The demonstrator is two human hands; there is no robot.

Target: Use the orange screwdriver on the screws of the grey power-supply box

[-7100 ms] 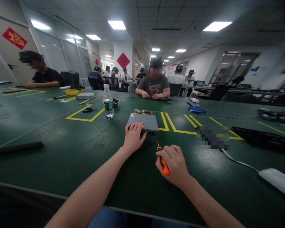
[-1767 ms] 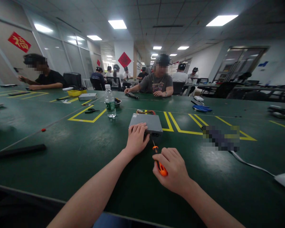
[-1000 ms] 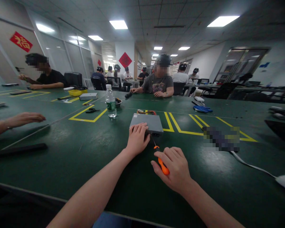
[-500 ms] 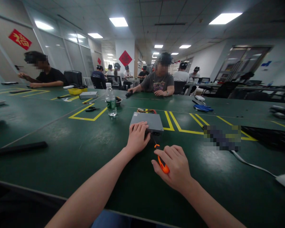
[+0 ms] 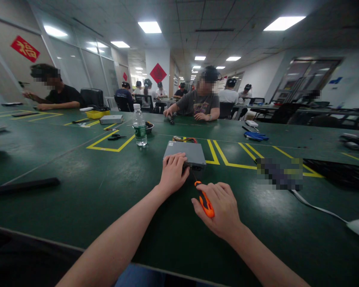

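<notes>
A grey metal computer power supply (image 5: 191,151) sits on the green table in front of me, with coloured wires (image 5: 185,139) at its far side. My left hand (image 5: 174,169) grips its near left edge, fingers on top and thumb against the near face. An orange and black screwdriver (image 5: 206,201) lies in my right hand (image 5: 221,207), its handle against my fingers while my thumb stands off to the side. The thin shaft points at the near face of the power supply, just right of my left thumb. Whether the tip sits in a screw is too small to tell.
A water bottle (image 5: 140,127) stands behind to the left, beside a small bowl (image 5: 149,127). A black bar (image 5: 25,186) lies at the left. Blue gloves (image 5: 255,136) and a white cable (image 5: 314,206) are to the right. Across the table sits a person (image 5: 199,103).
The screwdriver handle has turned in my right hand, showing more of its black grip. My left hand and the power supply stay put. The person opposite has shifted a dark tool slightly right.
</notes>
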